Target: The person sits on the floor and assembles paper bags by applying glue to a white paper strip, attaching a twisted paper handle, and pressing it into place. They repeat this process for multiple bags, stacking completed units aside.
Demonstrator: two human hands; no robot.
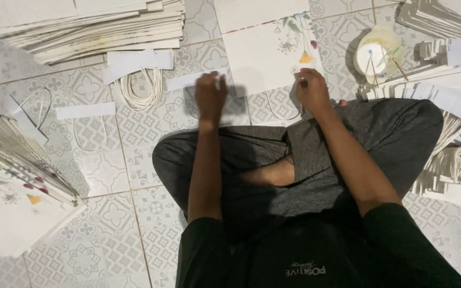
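The left hand (210, 95) rests knuckles-up with fingers curled onto a white paper strip (196, 80); whether it pinches the strip I cannot tell. The right hand (311, 89) presses down, fingers bent, on the lower edge of a flower-printed paper bag (265, 50) lying flat on the tiled floor (108, 170) at twelve o'clock. A glue cup (377, 50) stands at two o'clock. Cord handles (140, 90) lie at ten o'clock, a stack of flat bags (81, 26) beyond them at eleven.
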